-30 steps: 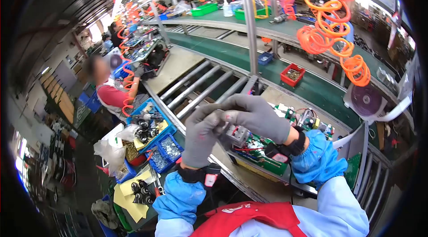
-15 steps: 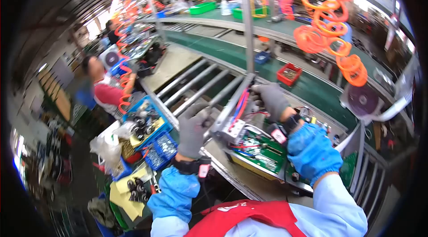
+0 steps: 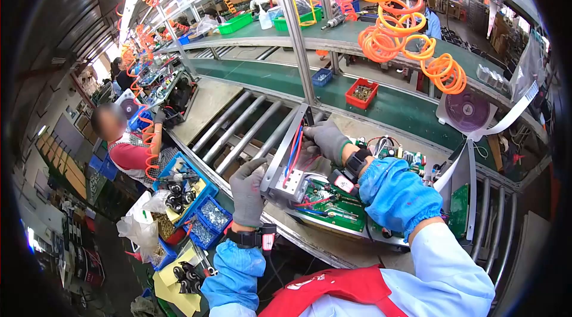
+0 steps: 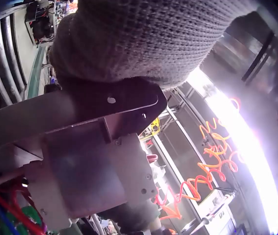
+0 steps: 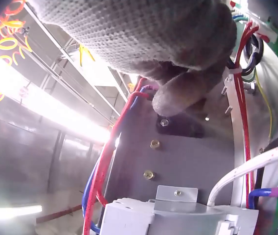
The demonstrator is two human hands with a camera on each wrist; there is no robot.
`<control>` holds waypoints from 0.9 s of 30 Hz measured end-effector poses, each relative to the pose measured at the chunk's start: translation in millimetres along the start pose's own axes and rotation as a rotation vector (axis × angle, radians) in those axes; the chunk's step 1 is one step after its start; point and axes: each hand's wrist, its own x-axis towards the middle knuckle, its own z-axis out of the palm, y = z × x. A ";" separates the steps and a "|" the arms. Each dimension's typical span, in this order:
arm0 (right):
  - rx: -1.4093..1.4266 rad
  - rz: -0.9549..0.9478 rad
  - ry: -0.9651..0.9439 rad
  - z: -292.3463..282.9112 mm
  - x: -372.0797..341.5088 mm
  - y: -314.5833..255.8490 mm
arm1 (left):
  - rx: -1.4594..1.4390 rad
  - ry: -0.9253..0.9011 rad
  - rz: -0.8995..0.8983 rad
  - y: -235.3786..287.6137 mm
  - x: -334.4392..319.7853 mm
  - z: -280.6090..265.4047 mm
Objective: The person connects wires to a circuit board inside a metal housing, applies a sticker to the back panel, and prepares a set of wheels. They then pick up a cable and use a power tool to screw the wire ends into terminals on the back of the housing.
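Note:
A grey metal panel [image 3: 287, 141] stands on edge at the left end of an open electrical unit, in the head view. The gloved left hand [image 3: 247, 192] grips its near end, fingers over the edge beside a pale grey block [image 3: 290, 185]. At the panel's far end the gloved right hand [image 3: 326, 140] holds on, one curled finger [image 5: 175, 100] against the inner face by a small black plate [image 5: 180, 126] with a screw. Red and blue wires [image 3: 294, 151] run along the panel. Green circuit boards [image 3: 336, 213] lie inside the unit.
Metal rollers [image 3: 235, 129] lie left of the unit. Blue bins [image 3: 205, 221] of small hardware stand at the left, near another person [image 3: 128, 150]. A red bin [image 3: 361, 93] sits on the green belt behind. Orange coiled hoses [image 3: 411, 37] hang above.
The hands were together over the grey block, then parted, the left hand apart from the panel. Now the left hand is at the panel's near end and the right at its far end.

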 end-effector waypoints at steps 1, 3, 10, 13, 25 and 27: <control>0.016 0.006 -0.026 -1.2 1.8 1.0 | 0.009 -0.007 -0.003 -1.0 0.4 -1.1; -0.006 0.010 0.050 0.5 3.2 1.2 | -0.003 -0.006 -0.013 0.2 0.2 0.0; -0.171 -0.112 0.189 21.1 -1.9 -0.2 | -0.013 0.015 -0.004 1.9 -0.4 5.0; -0.248 -0.126 0.110 13.0 0.1 2.3 | 0.076 0.007 0.031 6.5 -0.8 6.0; -0.477 -0.371 -0.316 81.9 -118.9 -55.3 | -0.087 -0.088 0.182 57.7 -1.2 21.5; -0.473 -0.371 -0.322 81.6 -121.3 -54.4 | -0.114 -0.106 0.185 54.1 -2.4 24.9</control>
